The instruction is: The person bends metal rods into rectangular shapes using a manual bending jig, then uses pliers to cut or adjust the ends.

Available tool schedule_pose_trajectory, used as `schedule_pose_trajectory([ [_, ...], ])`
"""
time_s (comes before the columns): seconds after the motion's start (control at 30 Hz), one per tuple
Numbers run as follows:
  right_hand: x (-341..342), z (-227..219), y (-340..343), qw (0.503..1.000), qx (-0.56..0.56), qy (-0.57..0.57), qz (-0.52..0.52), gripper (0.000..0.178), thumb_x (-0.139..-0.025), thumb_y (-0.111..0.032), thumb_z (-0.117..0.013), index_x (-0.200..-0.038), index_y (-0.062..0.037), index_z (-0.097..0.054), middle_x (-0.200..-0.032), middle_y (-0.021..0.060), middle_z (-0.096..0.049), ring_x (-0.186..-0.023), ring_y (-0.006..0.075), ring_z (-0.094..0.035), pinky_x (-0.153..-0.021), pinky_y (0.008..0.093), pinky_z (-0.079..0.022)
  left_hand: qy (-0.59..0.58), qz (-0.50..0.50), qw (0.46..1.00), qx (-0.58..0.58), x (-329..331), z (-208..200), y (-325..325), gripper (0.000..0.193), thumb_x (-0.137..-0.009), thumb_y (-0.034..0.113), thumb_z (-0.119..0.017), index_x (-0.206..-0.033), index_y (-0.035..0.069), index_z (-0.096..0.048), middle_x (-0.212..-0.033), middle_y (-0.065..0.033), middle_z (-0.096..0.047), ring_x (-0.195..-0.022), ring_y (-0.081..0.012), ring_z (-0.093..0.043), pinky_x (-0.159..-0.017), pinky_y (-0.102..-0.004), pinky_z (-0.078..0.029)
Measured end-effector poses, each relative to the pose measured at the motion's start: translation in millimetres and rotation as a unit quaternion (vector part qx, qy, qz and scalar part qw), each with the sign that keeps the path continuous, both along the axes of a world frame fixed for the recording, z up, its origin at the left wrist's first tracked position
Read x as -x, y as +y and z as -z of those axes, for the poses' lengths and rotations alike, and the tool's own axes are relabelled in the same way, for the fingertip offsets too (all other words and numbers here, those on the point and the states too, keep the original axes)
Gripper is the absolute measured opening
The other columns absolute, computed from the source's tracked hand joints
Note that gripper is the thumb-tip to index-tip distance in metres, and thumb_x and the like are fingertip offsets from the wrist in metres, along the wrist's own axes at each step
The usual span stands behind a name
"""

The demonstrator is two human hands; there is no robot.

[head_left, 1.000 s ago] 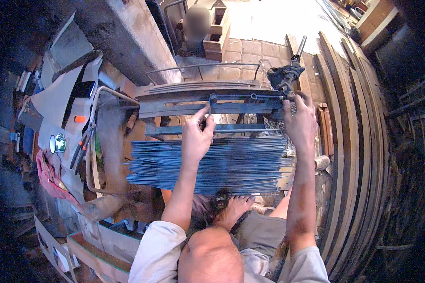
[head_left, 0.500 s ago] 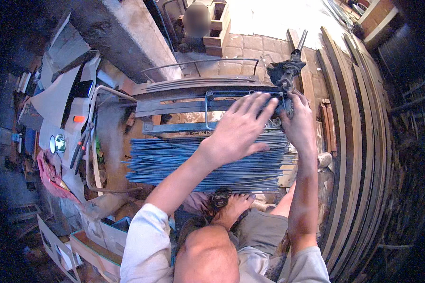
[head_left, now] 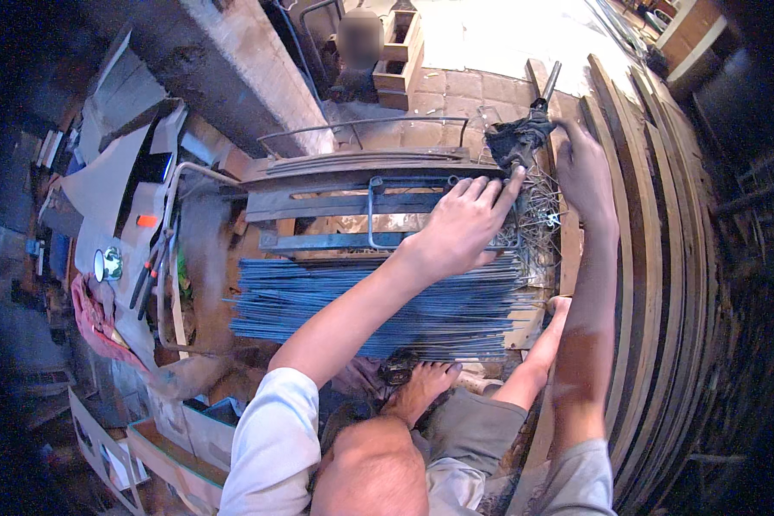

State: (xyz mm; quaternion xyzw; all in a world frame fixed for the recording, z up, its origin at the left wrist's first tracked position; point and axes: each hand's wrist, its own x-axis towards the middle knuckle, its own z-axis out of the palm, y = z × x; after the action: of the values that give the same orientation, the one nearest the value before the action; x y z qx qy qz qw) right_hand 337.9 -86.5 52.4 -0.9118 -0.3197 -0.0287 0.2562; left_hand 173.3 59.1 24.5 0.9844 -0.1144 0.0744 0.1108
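My left hand (head_left: 469, 219) reaches across a metal bench, its index finger stretched out to the lower end of a black-wrapped metal device (head_left: 520, 142). The other fingers bend over the bench's edge; the thumb is mostly hidden. Beside that device on the right, my right hand (head_left: 585, 172) has index finger and thumb apart, with the index fingertip close to the black wrapping. Its remaining fingers are hidden, and I see nothing held in it. A bundle of thin blue metal rods (head_left: 370, 305) lies below my left forearm. A bent blue rod frame (head_left: 371, 211) rests on the bench bars.
Long timber planks (head_left: 641, 258) run along the right. Scattered wire pieces (head_left: 537, 206) lie beneath the device. On the left are pliers (head_left: 149, 279), an enamel mug (head_left: 107, 264) and a pink cloth (head_left: 99, 318). Wooden boxes (head_left: 396, 77) stand at the back near another person.
My right hand has let go at the bench's end and moved up and right beside the black-wrapped device. My left hand has shifted slightly right, its index finger now on the device's lower end.
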Motion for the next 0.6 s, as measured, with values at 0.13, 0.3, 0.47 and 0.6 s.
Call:
schedule_pose_trajectory([
  [0.13,-78,22,24,0.956,0.231,-0.167,-0.071,0.050,-0.091,-0.006,-0.053,-0.139,-0.0175,-0.048,-0.150,0.0069,-0.040,-0.141,0.0289,-0.035,-0.111,0.0475,-0.037,0.003,0.019,0.999,0.038,-5,-5,0,0.122,-0.066,0.028,-0.083,-0.150,-0.008,-0.004,-0.123,-0.0241,-0.055,-0.118,-0.0351,-0.054,-0.105,-0.0421,-0.041],
  [0.3,-112,22,33,0.893,0.430,-0.094,-0.091,0.068,-0.087,-0.002,-0.058,-0.148,-0.0235,-0.036,-0.156,0.0043,-0.032,-0.145,0.0267,-0.027,-0.115,0.0507,-0.032,-0.006,0.010,0.998,0.065,2,2,6,0.114,-0.069,0.022,-0.079,-0.151,-0.006,-0.005,-0.120,-0.0263,-0.056,-0.118,-0.0378,-0.054,-0.106,-0.0442,-0.040],
  [0.47,-134,37,18,0.907,0.377,-0.132,-0.138,0.049,-0.083,-0.010,-0.063,-0.130,-0.0157,-0.052,-0.144,0.0076,-0.046,-0.139,0.0290,-0.037,-0.112,0.0503,-0.034,-0.002,0.005,0.998,0.068,0,7,3,0.110,-0.069,0.019,-0.078,-0.151,-0.005,-0.007,-0.121,-0.0261,-0.056,-0.117,-0.0384,-0.054,-0.106,-0.0443,-0.040],
  [0.6,-144,58,8,0.931,0.296,-0.157,-0.143,0.035,-0.081,-0.011,-0.064,-0.116,-0.0097,-0.058,-0.136,0.0097,-0.052,-0.138,0.0298,-0.038,-0.113,0.0479,-0.034,0.008,-0.003,0.997,0.074,0,1,-2,0.110,-0.068,0.019,-0.079,-0.150,-0.005,-0.010,-0.121,-0.0262,-0.056,-0.117,-0.0388,-0.054,-0.106,-0.0441,-0.040],
])
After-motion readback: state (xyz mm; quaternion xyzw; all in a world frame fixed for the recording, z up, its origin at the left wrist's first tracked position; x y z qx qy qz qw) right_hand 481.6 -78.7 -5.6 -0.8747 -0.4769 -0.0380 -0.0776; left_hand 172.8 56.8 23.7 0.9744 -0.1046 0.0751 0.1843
